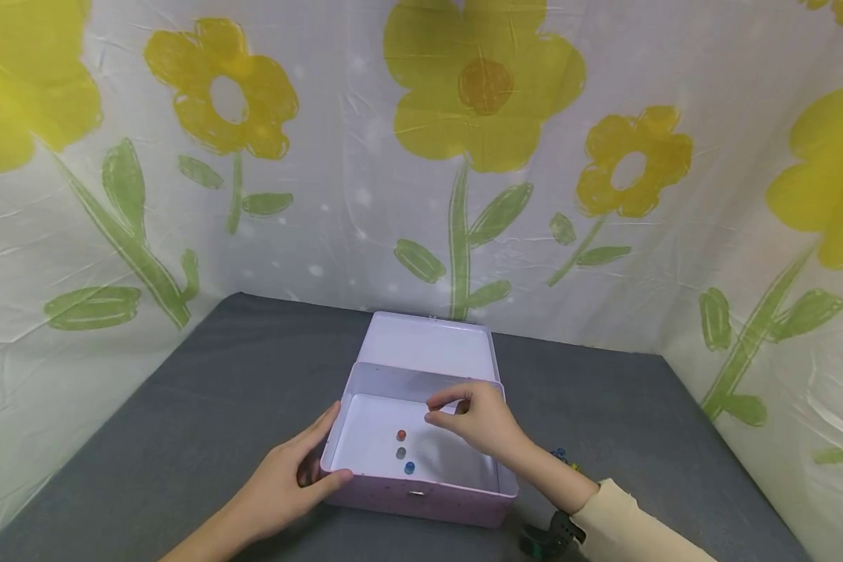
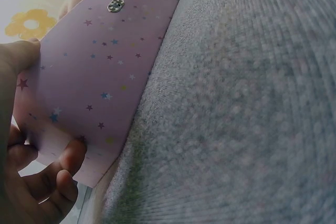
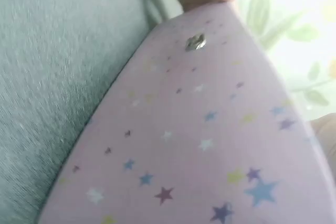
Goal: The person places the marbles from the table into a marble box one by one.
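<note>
In the head view a pink metal box (image 1: 464,509) with a white inside stands on the dark cloth, its lid (image 1: 428,343) tipped back. My left hand (image 1: 281,472) grips the box's left front corner, thumb on the front rim and fingers along the left side. Over the right part of the box hovers my right hand (image 1: 481,417), its thumb and index fingertips close together with a small gap and nothing visible between them. On the box floor an orange bead (image 1: 401,435), a grey bead (image 1: 400,453) and a blue bead (image 1: 410,467) lie in a rough line.
Small blue and yellow pieces (image 1: 565,459) lie right of the box, partly behind my right forearm. A black strap-like object (image 1: 553,537) is by the right sleeve. A flowered curtain (image 1: 337,156) surrounds the dark grey tabletop (image 1: 183,437). A metal clasp (image 3: 196,42) sits on the box's star-patterned front.
</note>
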